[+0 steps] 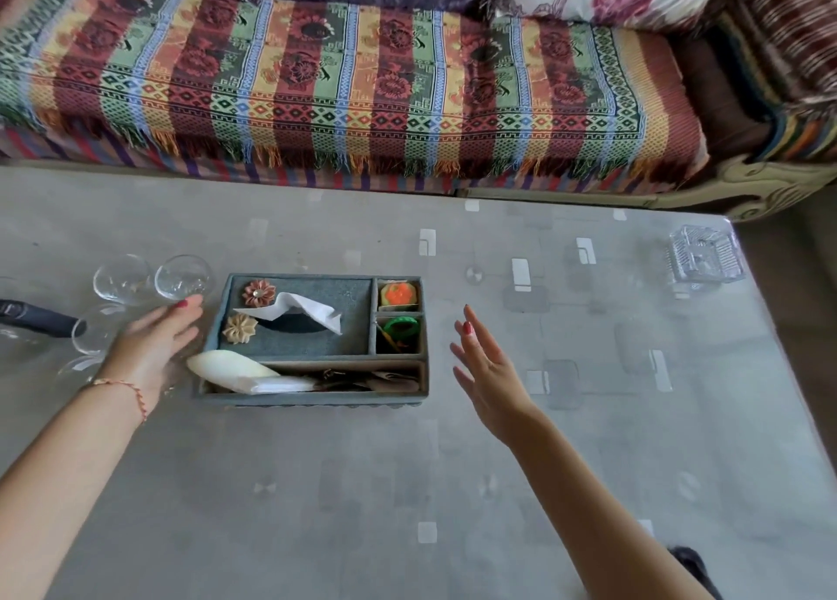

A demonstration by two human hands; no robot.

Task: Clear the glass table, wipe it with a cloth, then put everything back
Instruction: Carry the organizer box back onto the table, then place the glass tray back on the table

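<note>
A grey felt organiser box stands on the glass table, left of centre. It has a tissue poking from its lid, two fabric flowers, small compartments with orange and green items, and a white folded cloth in its front slot. My left hand is open beside the box's left side, fingers straight. My right hand is open, apart from the box's right side. Neither hand holds anything.
Two clear glass bowls and more glassware sit left of the box, with a dark handle at the far left. A cut-glass ashtray stands at the table's far right corner. A sofa with a striped woven throw runs behind the table.
</note>
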